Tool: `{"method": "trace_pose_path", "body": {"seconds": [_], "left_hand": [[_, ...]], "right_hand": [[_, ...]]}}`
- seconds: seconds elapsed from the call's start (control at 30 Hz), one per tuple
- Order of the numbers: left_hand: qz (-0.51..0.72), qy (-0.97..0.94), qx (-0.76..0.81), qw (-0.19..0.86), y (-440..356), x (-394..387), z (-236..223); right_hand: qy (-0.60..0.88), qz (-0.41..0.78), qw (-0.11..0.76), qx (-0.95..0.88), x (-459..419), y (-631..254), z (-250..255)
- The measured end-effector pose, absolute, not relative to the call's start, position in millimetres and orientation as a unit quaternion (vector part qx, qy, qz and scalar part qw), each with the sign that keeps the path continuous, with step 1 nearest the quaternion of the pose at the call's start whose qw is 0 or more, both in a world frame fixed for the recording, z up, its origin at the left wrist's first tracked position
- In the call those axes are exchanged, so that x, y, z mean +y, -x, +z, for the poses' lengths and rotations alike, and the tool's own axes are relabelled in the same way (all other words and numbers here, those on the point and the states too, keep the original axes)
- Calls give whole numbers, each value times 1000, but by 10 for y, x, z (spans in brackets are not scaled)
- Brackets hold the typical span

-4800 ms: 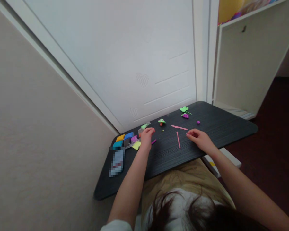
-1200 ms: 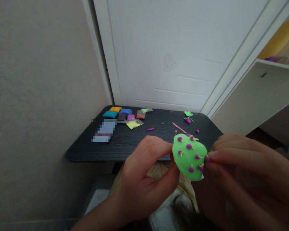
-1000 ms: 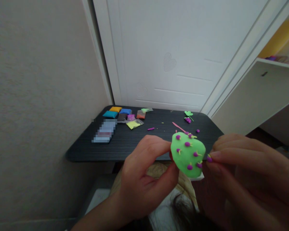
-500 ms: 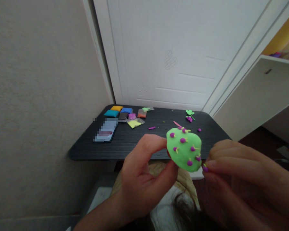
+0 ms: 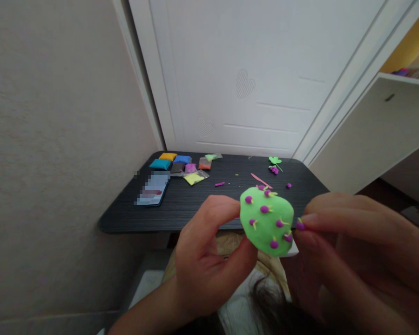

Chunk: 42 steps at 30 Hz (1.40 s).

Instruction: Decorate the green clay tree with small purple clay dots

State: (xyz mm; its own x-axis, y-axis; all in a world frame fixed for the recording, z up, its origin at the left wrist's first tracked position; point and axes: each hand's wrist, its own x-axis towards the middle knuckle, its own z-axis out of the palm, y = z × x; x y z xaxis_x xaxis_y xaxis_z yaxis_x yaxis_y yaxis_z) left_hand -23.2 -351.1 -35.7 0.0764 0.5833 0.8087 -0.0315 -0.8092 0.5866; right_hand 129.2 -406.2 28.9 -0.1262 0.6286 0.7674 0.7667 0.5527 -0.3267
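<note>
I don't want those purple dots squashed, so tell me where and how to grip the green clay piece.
Probably best: pinch the green clay piece by its lower left edge, coming from the side of the left hand; that rim looks bare, while purple dots stud the face and reach the top and right edges.

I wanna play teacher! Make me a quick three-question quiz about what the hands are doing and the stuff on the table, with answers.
1. True or false: the left hand holds the green piece dotted with purple.
2. The pink knife-shaped tool lies on: a) the phone; b) the dark table; c) a yellow packet.
3. What does the right hand pinch?

Key: 1 true; 2 b; 3 a small purple ball with a yellow tip.
</note>
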Motion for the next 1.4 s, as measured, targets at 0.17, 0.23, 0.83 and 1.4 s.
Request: {"method": "trace_pose_path", "body": {"seconds": [0.17,0.23,0.83,1.4], "left_hand": [[633,-711,208,224,265,-3494,-361],[625,-720,208,216,269,-3487,-356],[660,-697,177,220,205,-3489,-366],[642,-709,193,219,236,-3475,-352]], "right_hand": [[448,-83,475,-753,-4042,-1282,310],[445,-84,472,-756,-4039,-1284,308],[456,-79,470,-752,-4031,-1300,289],[454,-75,462,-758,-4036,-1311,289]]}}
